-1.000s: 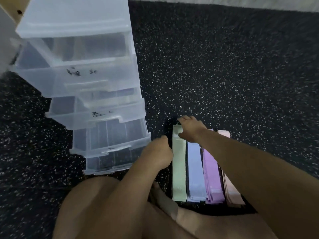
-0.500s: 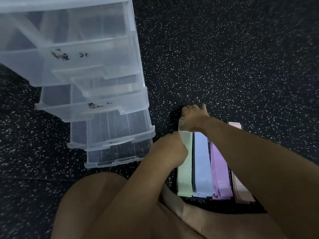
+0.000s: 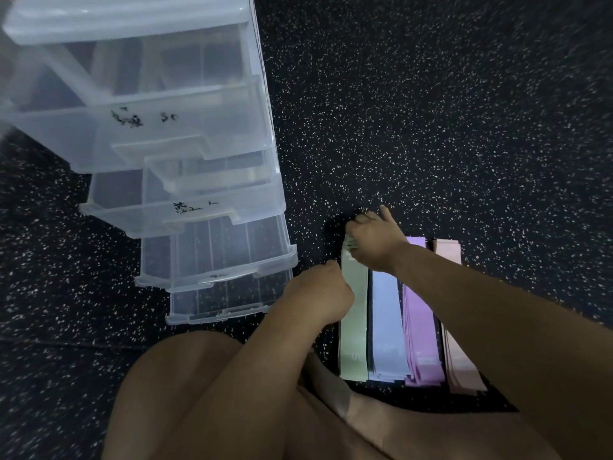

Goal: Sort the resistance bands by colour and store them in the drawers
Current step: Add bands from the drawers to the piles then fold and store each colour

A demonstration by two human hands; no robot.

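Resistance bands (image 3: pixel 403 360) lie in four colour stacks on the speckled floor (image 3: pixel 464 127), near and right of the drawers (image 3: pixel 185 154): green (image 3: pixel 354 313), blue (image 3: pixel 384 327), purple (image 3: pixel 419 327), pink (image 3: pixel 459 360). A second ago the right hand (image 3: pixel 374 242) rested on green's far end; now it pinches and bunches it, so green probably goes first. The left hand (image 3: pixel 318 293) is curled at green's left edge, its grip unclear. Black drawer markings are illegible.
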